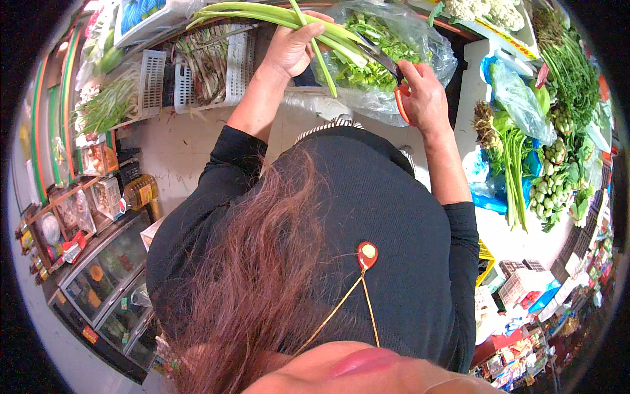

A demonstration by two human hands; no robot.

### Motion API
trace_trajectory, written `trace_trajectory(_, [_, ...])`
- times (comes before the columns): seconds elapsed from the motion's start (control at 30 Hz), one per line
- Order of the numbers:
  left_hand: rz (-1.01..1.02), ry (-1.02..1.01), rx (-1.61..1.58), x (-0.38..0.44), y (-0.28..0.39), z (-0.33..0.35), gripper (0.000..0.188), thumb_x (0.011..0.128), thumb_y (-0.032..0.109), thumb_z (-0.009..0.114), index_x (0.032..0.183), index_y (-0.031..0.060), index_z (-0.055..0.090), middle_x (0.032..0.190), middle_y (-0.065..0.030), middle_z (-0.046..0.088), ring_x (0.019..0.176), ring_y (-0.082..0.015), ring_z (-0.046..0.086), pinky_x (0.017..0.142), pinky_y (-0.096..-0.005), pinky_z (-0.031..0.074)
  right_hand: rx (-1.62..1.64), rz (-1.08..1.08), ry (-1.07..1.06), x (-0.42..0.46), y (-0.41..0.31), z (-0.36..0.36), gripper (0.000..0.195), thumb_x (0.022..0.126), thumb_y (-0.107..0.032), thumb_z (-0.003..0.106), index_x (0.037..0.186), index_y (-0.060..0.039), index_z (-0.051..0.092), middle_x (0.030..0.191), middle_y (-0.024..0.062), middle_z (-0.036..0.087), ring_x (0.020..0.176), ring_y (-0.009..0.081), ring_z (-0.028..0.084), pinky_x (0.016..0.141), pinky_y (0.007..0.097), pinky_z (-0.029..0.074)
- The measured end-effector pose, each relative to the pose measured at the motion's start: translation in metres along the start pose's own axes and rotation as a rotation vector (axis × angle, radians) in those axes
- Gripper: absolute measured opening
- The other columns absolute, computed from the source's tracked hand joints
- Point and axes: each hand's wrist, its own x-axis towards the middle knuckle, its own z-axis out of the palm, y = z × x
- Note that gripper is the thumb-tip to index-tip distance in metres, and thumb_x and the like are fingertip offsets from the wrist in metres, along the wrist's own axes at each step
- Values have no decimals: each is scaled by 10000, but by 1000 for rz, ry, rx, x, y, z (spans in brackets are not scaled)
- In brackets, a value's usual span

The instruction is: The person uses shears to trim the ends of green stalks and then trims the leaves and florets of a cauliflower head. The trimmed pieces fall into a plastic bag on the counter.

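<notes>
My left hand point(295, 47) is closed around a bunch of long pale-green stalks point(256, 15), possibly celery, which lean out to the left. One thin loose stalk point(322, 69) crosses the bunch and hangs below it. My right hand point(424, 96) grips the orange handles of a pair of scissors point(402, 101). Their dark blades point(381, 58) meet the cut ends of the stalks; whether the blades are parted is hard to tell. Below and behind the scissors, a clear plastic bag point(433, 42) holds leafy greens point(362, 69).
White plastic baskets point(184, 91) with root-ended stems point(204, 69) and green shoots point(110, 103) stand at the left. Celery point(512, 167), artichoke-like bunched greens point(549, 192) and cauliflower point(507, 15) lie at the right. An oil bottle point(141, 191) and a glass-topped cooler point(106, 280) are at the lower left.
</notes>
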Motion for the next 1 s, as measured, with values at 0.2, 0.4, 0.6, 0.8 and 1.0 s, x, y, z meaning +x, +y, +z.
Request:
trace_trajectory(0.2, [-44,-50,-12,-1,0,1,233,905,156,676,1092,23,636,1029,-110,688,944,-206,685,803,-350,600,-10,-102,15,6,-4,-7,442,700,-10,691,1123,-111,610,935,144,605,888,359,613,745,430,515])
trace_trajectory(0.4, [-53,-1,-39,-8,10,8,252,827,111,741,1011,19,595,952,-127,672,902,-234,680,825,-370,572,-8,-94,-23,5,-10,-9,434,700,-14,686,1117,-104,610,942,145,607,892,357,613,755,429,514])
trace_trajectory(0.6, [-14,-8,2,-11,15,11,293,829,143,755,1034,-7,608,934,-130,686,869,-220,681,812,-353,571,2,-72,-20,-4,-10,-6,403,725,-19,678,1108,-125,610,945,141,609,844,356,631,687,436,524])
trace_trajectory(0.8, [-43,-69,5,-10,9,9,327,828,212,752,1057,16,626,1032,-153,676,950,-261,669,845,-396,545,-40,-95,3,-4,-17,-15,385,725,-25,684,1091,-120,613,934,142,607,839,360,628,692,437,522])
trace_trajectory(1.0, [-37,-211,-48,-2,2,9,233,889,97,680,1093,1,623,1033,-140,688,953,-230,689,855,-386,593,-62,-84,-8,-4,-17,-17,386,739,-52,693,1109,-127,613,930,135,608,833,364,630,692,437,526])
